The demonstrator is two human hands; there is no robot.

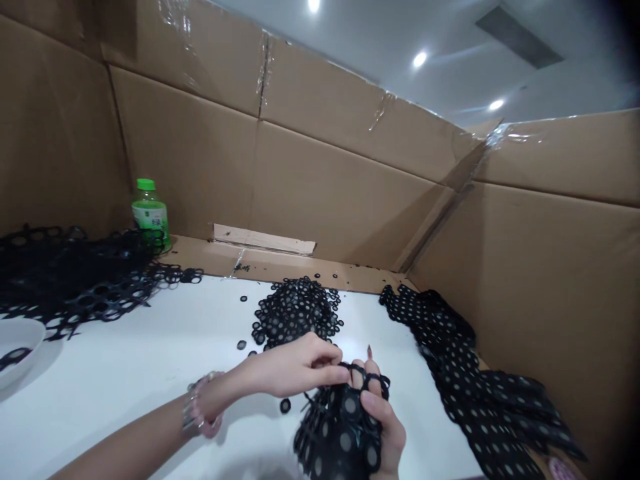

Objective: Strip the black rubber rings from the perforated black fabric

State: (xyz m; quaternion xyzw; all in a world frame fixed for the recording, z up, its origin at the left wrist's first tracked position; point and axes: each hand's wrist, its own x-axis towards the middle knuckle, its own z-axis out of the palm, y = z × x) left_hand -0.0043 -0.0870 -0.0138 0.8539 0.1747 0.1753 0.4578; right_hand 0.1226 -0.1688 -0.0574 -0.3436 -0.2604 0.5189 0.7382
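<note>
Near the front of the white table, my right hand point(387, 417) grips a bunched black sheet with round grey-centred discs point(345, 427). Two of its fingers poke up behind the sheet's upper edge, where black rings lie against them. My left hand point(307, 367), with bracelets at the wrist, has its fingers curled in a pinch at that same upper edge. What sits between its fingertips is too small to make out. Just beyond the hands rises a pile of loose black discs point(297, 310). A single disc point(285, 405) lies left of the sheet.
More disc-patterned black sheets point(450, 360) stretch along the right side. A tangle of black ringed webbing point(75, 273) heaps at the left, beside a green-capped bottle point(150, 217) and a white bowl point(30, 333). Tall cardboard walls point(340, 180) enclose the white table point(165, 333).
</note>
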